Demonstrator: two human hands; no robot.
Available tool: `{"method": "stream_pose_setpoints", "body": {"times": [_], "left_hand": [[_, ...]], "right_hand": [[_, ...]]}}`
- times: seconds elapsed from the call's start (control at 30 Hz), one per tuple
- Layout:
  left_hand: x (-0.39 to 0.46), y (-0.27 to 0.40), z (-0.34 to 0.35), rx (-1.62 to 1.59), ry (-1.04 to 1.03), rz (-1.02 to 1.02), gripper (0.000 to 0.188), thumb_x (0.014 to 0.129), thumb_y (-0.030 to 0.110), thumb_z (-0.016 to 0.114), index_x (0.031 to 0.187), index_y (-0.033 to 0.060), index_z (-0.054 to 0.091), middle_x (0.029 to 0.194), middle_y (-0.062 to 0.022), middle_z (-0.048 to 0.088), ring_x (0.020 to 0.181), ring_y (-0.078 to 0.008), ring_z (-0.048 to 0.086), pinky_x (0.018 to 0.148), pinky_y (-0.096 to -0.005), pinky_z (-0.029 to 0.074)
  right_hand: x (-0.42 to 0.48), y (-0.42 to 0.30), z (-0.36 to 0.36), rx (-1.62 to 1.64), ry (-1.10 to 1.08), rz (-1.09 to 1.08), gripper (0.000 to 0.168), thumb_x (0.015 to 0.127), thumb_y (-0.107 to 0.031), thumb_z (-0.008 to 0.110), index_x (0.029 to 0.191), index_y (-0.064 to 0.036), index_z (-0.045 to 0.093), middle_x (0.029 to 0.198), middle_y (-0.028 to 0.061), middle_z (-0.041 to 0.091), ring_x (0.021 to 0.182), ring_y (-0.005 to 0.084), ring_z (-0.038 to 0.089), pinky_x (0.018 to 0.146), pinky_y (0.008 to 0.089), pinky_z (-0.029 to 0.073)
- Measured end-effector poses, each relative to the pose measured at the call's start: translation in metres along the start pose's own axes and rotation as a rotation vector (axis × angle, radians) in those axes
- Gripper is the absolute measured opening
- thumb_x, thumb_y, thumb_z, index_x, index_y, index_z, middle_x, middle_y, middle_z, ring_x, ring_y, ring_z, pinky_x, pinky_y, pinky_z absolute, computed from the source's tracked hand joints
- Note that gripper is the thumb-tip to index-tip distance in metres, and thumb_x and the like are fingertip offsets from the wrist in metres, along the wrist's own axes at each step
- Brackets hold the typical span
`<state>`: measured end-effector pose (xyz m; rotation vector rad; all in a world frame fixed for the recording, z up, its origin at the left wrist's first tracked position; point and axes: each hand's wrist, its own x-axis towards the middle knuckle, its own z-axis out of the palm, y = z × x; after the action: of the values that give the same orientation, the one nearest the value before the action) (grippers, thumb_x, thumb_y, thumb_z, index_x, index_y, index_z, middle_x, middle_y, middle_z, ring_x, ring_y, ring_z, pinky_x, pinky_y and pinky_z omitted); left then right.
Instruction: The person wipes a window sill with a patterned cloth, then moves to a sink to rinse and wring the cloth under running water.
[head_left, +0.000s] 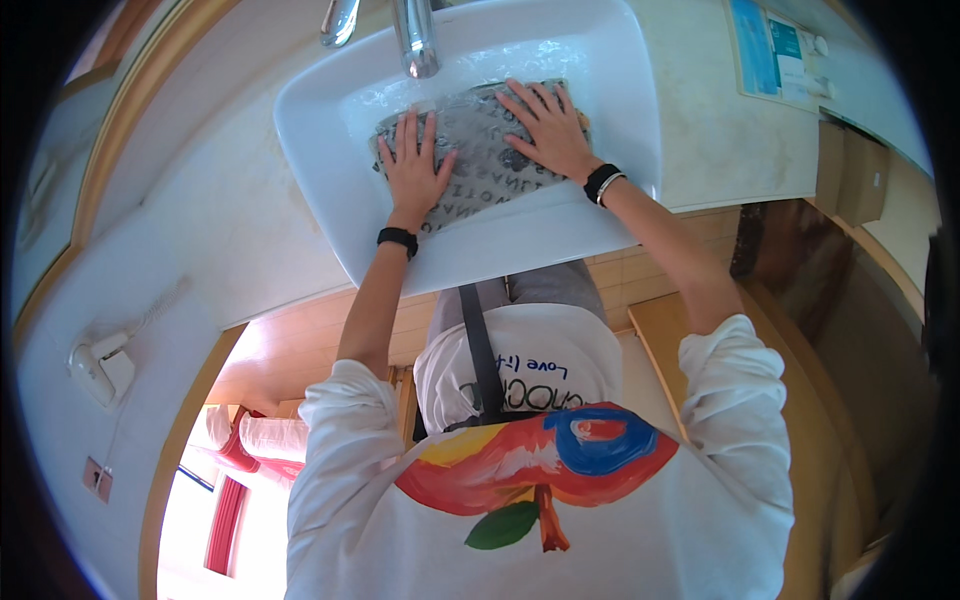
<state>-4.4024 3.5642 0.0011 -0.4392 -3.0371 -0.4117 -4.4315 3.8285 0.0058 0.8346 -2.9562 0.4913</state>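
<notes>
A grey, wet piece of fabric (480, 142) printed with dark letters lies spread in the white washbasin (319, 135). Water surrounds it and partly covers it. My left hand (415, 172) rests palm down on the fabric's left part, fingers apart, with a black band on the wrist. On the right part my right hand (553, 135) lies flat too, its fingers spread; that wrist carries a black band and a silver bracelet. Neither hand grips the cloth. The chrome faucet spout (415, 41) hangs over the basin's far side, left of the middle.
A chrome lever (340, 22) stands left of the spout. The pale counter (232, 202) surrounds the basin. At the far right are a tray with packets (780, 52) and a brown box (862, 176). A white hair dryer (94, 371) hangs on the left wall above a socket (97, 480).
</notes>
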Motion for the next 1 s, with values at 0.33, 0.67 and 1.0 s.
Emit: {"method": "stream_pose_setpoints", "body": {"times": [0.33,0.67,1.0], "left_hand": [[0.060,-0.028,-0.056,-0.016,-0.360,0.264,0.041,0.074,0.029,0.078,0.105,0.0055,0.067,0.107,-0.0082,0.064,0.104,-0.0290,0.056,0.090,-0.0442,0.043],[0.044,-0.036,-0.117,-0.218,-0.283,0.297,0.034,0.074,0.012,0.074,0.106,0.0076,0.065,0.093,-0.0098,0.066,0.089,-0.0316,0.062,0.084,-0.0395,0.049],[0.012,0.004,-0.117,-0.160,-0.320,0.328,0.029,0.070,0.001,0.067,0.098,0.0067,0.062,0.087,-0.0097,0.057,0.088,-0.0301,0.060,0.075,-0.0421,0.049]], "right_hand": [[0.047,0.057,-0.031,0.205,-0.400,-0.065,0.042,0.077,-0.034,0.076,0.103,-0.006,0.059,0.089,0.0107,0.066,0.088,0.0311,0.062,0.079,0.0425,0.047],[0.040,0.025,-0.128,0.283,-0.404,-0.107,0.031,0.084,-0.020,0.068,0.110,-0.010,0.055,0.096,0.0096,0.065,0.089,0.0295,0.063,0.074,0.0417,0.050],[0.006,0.019,-0.109,0.069,-0.213,-0.276,0.026,0.076,0.000,0.059,0.101,-0.009,0.059,0.098,0.0069,0.056,0.096,0.0269,0.057,0.078,0.0385,0.045]]}}
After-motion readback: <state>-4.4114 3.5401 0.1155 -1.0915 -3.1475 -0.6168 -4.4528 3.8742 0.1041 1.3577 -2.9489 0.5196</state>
